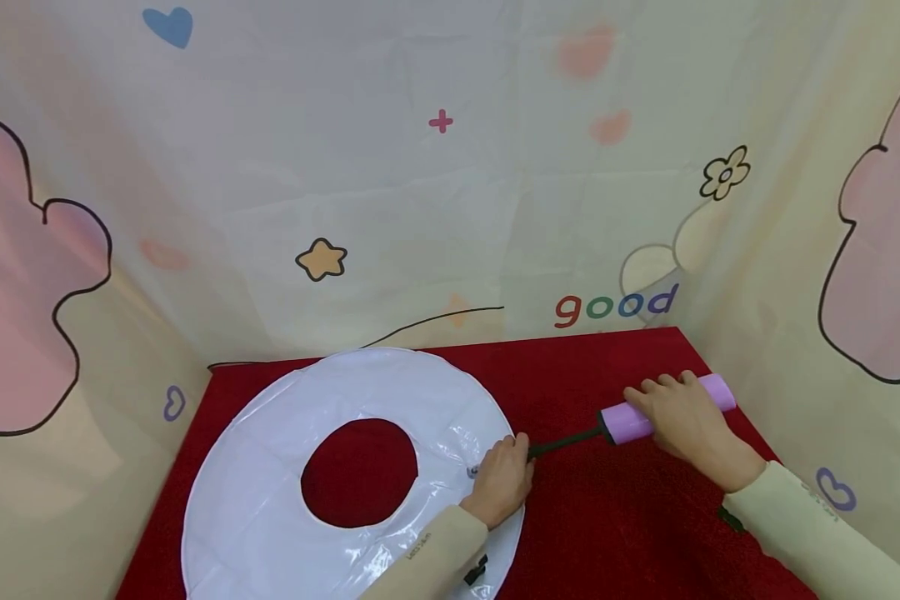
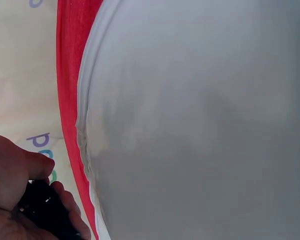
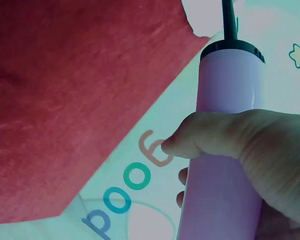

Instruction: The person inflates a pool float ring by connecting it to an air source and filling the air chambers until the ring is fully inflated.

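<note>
A large white inflatable swim ring [image 1: 247, 475] lies on the red cloth, its red-showing hole in the middle. At the ring's right side my left hand [image 1: 501, 479] grips the black handle end [image 2: 47, 210] of a hand pump. A clear valve [image 1: 473, 472] shows just beside those fingers. From there a thin dark rod [image 1: 566, 441] runs right into the pump's purple barrel [image 1: 628, 422]. My right hand [image 1: 682, 417] wraps round that barrel; in the right wrist view its thumb [image 3: 190, 135] lies across the purple surface, below a black collar [image 3: 232, 48].
The red cloth [image 1: 570, 525] covers the table. Pale printed curtains [image 1: 420, 192] with hearts, a star and the word "good" stand behind and on both sides. A small black item [image 1: 476, 570] shows near the ring's lower right, and a dark one [image 1: 731, 519] by the right sleeve.
</note>
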{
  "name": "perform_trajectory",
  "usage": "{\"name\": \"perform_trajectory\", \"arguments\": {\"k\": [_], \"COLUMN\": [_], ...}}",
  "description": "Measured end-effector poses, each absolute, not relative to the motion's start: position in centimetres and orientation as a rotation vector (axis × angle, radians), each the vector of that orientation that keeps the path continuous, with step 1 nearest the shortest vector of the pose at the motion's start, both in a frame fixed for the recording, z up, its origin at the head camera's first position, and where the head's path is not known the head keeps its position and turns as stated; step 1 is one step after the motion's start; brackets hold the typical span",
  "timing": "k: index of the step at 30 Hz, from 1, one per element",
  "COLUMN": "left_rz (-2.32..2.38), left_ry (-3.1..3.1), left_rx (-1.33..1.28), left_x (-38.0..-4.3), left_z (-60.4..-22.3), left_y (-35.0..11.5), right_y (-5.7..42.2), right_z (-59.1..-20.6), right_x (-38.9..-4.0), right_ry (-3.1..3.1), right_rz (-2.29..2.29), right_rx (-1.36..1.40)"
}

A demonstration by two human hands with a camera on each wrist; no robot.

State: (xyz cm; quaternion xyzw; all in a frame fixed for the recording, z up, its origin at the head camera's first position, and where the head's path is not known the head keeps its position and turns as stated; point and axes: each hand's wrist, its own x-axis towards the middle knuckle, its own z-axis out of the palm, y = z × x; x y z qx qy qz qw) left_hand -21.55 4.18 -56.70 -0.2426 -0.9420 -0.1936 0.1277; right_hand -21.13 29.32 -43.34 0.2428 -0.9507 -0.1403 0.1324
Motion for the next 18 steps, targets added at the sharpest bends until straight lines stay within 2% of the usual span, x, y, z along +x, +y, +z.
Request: {"name": "perform_trajectory", "arguments": {"k": [8, 12, 18], "left_rz": [-0.520, -0.553, -0.649], "left_ry": [-2.739, -2.727, -2.737], "left_rx": [-0.701, -0.682, -0.734], "left_x": [-21.8, -22.1, -22.1], "left_z": [-56.4, -56.0, -55.8], "left_y": [4.4, 4.1, 3.8], "right_y": [24.1, 22.0, 24.4], "right_z": [-46.8, -47.1, -44.8], "right_x": [-20.9, -21.3, -21.6], "right_ry": [-2.636, -2.602, -2.663], "right_rz": [-0.477, -0.524, -0.452], "right_rx": [0.800, 0.789, 0.818]}}
